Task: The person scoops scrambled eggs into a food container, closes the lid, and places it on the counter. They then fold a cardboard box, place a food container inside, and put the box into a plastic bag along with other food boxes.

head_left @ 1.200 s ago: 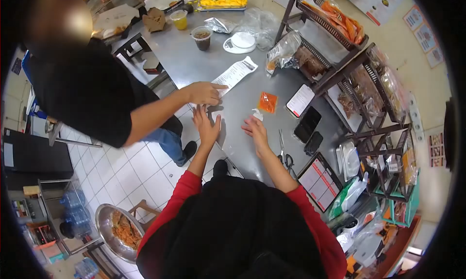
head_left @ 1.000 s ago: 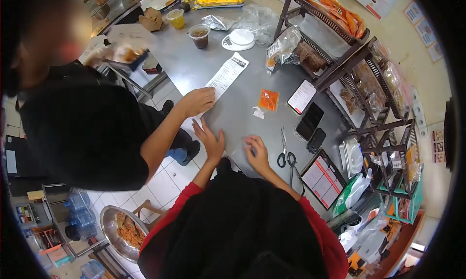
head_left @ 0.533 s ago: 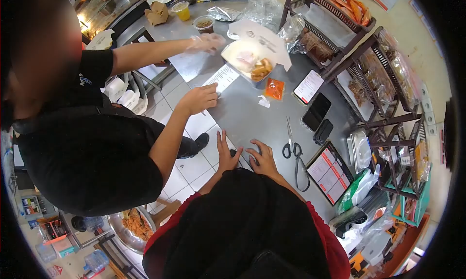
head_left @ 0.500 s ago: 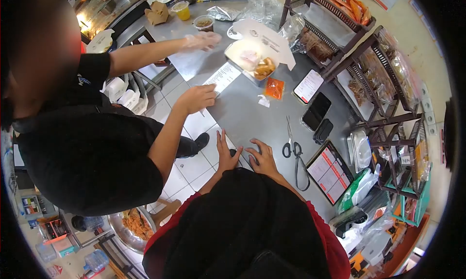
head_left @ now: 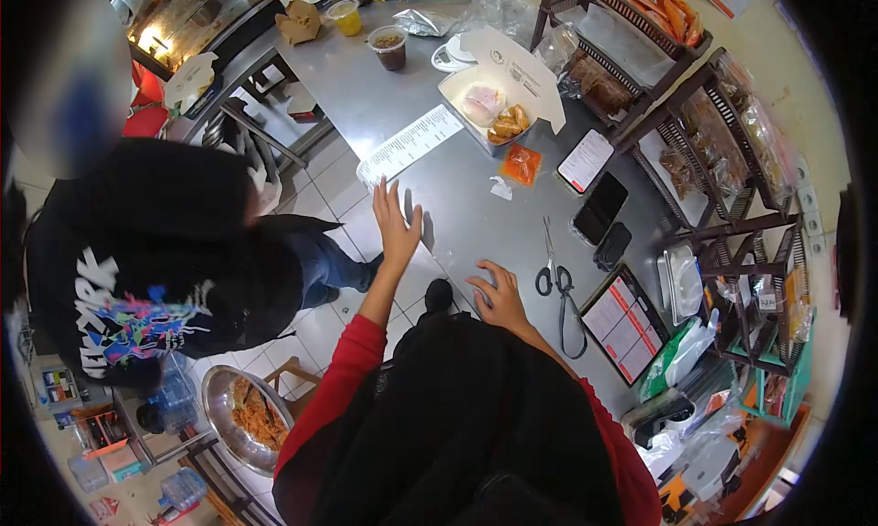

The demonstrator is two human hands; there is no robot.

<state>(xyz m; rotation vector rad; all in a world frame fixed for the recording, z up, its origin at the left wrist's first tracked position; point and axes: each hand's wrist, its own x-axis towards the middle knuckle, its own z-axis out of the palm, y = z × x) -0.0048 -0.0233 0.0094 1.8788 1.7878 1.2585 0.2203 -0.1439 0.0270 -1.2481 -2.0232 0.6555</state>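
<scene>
My left hand [head_left: 396,226] reaches out with its fingers apart, fingertips right by the near end of a long printed receipt [head_left: 413,145]. Over the table's near edge rests my right hand [head_left: 498,295], fingers spread and bent, holding nothing. To its right lie scissors [head_left: 552,274] with black handles. Beyond the receipt, an open takeaway box [head_left: 455,89] holds a wrapped white portion [head_left: 482,103] and browned fried pieces [head_left: 508,123]. A sachet of orange sauce [head_left: 521,164] and a scrap of white paper [head_left: 500,188] lie just in front of the box.
Two phones [head_left: 585,161] [head_left: 600,208] and a tablet [head_left: 626,325] lie on the metal table [head_left: 439,206]'s right side, beside brown racks [head_left: 677,151] of packets. Lidded cups [head_left: 388,48] stand at the back. A co-worker [head_left: 165,261] is at left, near a bowl of orange food [head_left: 249,419].
My left hand has moved forward from the table edge toward the receipt. The co-worker has withdrawn both hands from the table and turned away. My right hand has hardly moved.
</scene>
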